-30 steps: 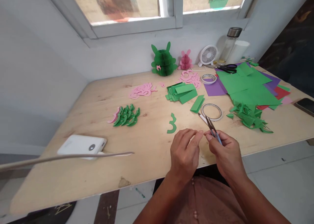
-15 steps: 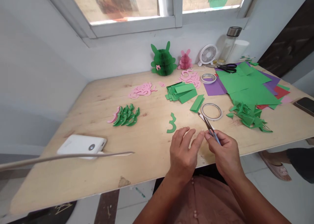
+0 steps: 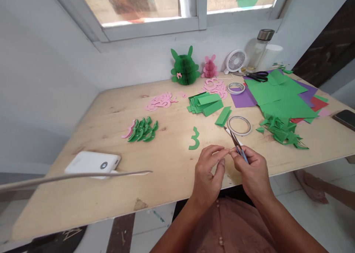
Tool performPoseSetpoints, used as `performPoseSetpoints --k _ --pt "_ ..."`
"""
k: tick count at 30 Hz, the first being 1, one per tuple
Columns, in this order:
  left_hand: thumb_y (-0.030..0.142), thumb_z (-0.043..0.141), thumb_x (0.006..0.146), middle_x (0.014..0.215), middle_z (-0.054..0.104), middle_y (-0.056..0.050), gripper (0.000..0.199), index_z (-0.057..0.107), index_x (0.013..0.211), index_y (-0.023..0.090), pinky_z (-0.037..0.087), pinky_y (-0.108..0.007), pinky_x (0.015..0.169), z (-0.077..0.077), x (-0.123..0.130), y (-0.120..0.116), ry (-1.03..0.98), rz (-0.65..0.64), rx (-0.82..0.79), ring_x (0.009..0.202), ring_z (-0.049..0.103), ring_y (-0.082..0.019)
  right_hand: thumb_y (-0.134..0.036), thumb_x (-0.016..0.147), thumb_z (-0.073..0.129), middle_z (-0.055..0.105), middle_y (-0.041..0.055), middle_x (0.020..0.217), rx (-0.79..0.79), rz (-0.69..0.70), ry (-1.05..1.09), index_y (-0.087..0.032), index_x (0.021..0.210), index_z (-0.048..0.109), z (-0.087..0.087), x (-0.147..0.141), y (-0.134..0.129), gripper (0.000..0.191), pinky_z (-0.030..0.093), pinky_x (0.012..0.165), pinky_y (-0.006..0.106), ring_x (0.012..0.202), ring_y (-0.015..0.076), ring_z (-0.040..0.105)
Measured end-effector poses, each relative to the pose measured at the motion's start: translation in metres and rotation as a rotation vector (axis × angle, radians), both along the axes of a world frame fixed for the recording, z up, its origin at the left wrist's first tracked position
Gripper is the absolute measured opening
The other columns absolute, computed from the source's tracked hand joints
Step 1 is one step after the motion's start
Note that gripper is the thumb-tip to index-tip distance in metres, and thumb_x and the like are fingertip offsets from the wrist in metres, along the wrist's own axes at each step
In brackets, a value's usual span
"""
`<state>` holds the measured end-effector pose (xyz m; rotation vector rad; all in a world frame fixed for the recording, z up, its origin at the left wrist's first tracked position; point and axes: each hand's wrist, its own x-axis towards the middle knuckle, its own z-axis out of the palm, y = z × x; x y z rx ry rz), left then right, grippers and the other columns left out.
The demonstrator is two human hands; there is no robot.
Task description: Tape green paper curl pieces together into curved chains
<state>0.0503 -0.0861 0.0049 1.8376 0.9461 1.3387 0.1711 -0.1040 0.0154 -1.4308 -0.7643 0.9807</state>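
Observation:
Over the table's front edge, my left hand (image 3: 208,170) has its fingers stretched toward the right, thumb apart from them. Its fingertips meet the fingertips of my right hand (image 3: 253,168); anything tiny between them is too small to make out. My right hand is closed around tweezers (image 3: 238,147) with blue sides and dark tips pointing away from me. A slim white pen-like tool (image 3: 227,130) lies just beyond, partly hidden by the tweezers. Left of the hands rests a wavy green paper cutout (image 3: 195,139). A roll of tape (image 3: 239,126) lies flat beyond my right hand.
Folded green strips (image 3: 206,103), pink cutouts (image 3: 161,101) and green cutouts (image 3: 142,130) lie about. Green scraps (image 3: 281,131), paper sheets (image 3: 277,94) and black-handled scissors (image 3: 257,76) are right. A white power bank (image 3: 91,163) with a cable sits left. Another person's foot (image 3: 310,186) shows below.
My left hand has turned, its index finger reaching toward the right fingertips and its thumb dropping away. The right hand hardly moves. The other person's leg and foot have shifted.

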Motion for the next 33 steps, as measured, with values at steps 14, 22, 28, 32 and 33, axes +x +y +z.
performPoseSetpoints --k 14,22,28,32,33 --pt "0.003 0.043 0.083 0.107 0.062 -0.011 0.04 0.062 0.113 0.019 0.049 -0.045 0.092 -0.01 -0.001 0.001 0.329 0.195 0.358 0.11 0.054 -0.024 -0.041 0.069 0.07 0.036 -0.0063 0.051 -0.016 -0.005 -0.001 -0.015 0.072 0.065 0.002 0.0 -0.001 0.027 0.017 0.042 0.021 0.047 0.006 0.024" --pt "0.005 0.048 0.085 0.109 0.064 -0.011 0.033 0.064 0.111 0.019 0.048 -0.043 0.093 -0.011 0.001 0.0 0.438 0.294 0.48 0.113 0.053 -0.025 -0.043 0.069 0.07 0.036 -0.0062 0.05 -0.022 -0.006 -0.005 -0.015 0.069 0.067 0.0 0.001 -0.001 0.028 0.016 0.042 0.021 0.047 0.0056 0.024" --pt "0.003 0.048 0.084 0.109 0.063 -0.011 0.035 0.064 0.11 0.019 0.048 -0.043 0.093 -0.013 0.001 0.0 0.43 0.29 0.489 0.113 0.052 -0.025 -0.04 0.069 0.069 0.036 -0.0066 0.05 -0.008 -0.017 -0.035 -0.015 0.068 0.064 0.0 0.002 0.0 0.025 0.018 0.042 0.021 0.046 0.0056 0.025" --pt "0.002 0.044 0.084 0.111 0.062 -0.011 0.04 0.063 0.114 0.021 0.047 -0.044 0.095 -0.011 0.0 0.0 0.296 0.178 0.345 0.113 0.052 -0.023 -0.037 0.07 0.067 0.04 -0.0062 0.051 0.008 -0.031 -0.091 -0.016 0.067 0.061 0.0 0.001 0.001 0.022 0.02 0.042 0.021 0.046 0.006 0.027" --pt "0.003 0.044 0.084 0.112 0.062 -0.01 0.041 0.062 0.115 0.022 0.048 -0.044 0.095 -0.01 0.0 0.0 0.243 0.139 0.282 0.113 0.053 -0.022 -0.037 0.07 0.067 0.04 -0.006 0.051 0.011 -0.032 -0.104 -0.016 0.067 0.061 0.0 0.001 0.001 0.022 0.02 0.042 0.021 0.046 0.0062 0.028"
